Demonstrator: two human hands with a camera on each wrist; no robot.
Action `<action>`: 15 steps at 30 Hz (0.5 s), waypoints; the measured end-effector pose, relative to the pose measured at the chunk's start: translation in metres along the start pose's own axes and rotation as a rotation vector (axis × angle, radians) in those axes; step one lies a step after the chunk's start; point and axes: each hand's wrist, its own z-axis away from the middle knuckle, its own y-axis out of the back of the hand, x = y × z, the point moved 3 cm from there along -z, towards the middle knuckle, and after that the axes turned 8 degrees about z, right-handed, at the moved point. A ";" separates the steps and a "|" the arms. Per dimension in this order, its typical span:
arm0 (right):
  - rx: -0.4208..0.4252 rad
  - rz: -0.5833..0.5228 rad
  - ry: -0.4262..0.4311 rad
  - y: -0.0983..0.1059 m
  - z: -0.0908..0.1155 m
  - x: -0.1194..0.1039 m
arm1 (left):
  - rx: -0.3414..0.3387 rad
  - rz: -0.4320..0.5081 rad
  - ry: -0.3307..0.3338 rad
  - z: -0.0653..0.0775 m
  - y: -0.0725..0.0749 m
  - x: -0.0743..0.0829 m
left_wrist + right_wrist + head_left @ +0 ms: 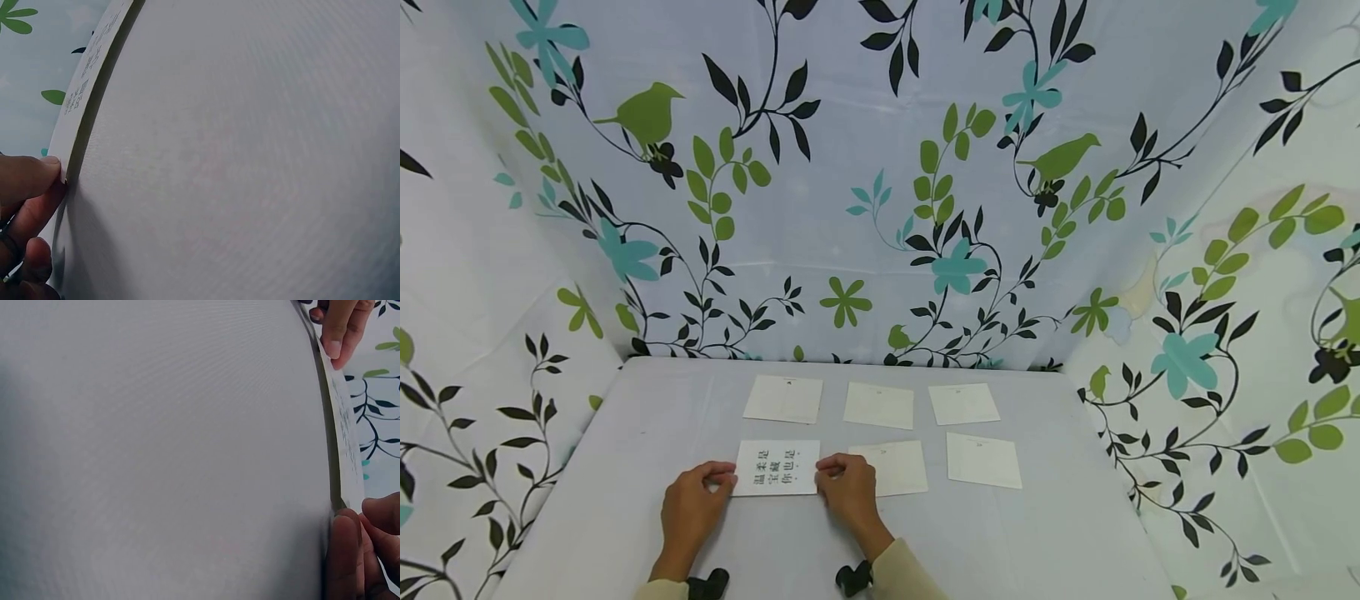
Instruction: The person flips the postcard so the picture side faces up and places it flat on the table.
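A white card (777,468) printed with black Chinese characters lies face up, low over the near left part of the table. My left hand (695,508) pinches its left edge between thumb and fingers. At the opposite edge, my right hand (850,496) pinches it the same way. In the left wrist view the card (94,69) rises slightly off the tabletop, with a dark shadow along its near edge. The right wrist view shows both hands at the two ends of the card (347,437).
Beside my right hand lies a blank-looking cream card (895,471), partly covered by that hand. Another card (984,461) sits farther right. Behind them are three more in a row, the leftmost card (782,400) among them. Patterned curtains (842,208) enclose the white table (1037,542).
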 end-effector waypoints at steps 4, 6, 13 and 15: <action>0.000 -0.001 0.005 0.001 0.001 0.000 | 0.006 -0.018 0.003 0.001 0.000 0.001; 0.001 0.006 0.011 0.002 0.002 -0.001 | 0.004 -0.019 0.001 0.001 0.000 0.002; 0.004 0.029 0.013 0.003 0.001 -0.002 | 0.008 -0.034 -0.001 0.001 -0.001 0.001; 0.005 0.033 0.010 0.003 0.001 -0.001 | 0.019 -0.039 -0.007 0.001 -0.002 0.000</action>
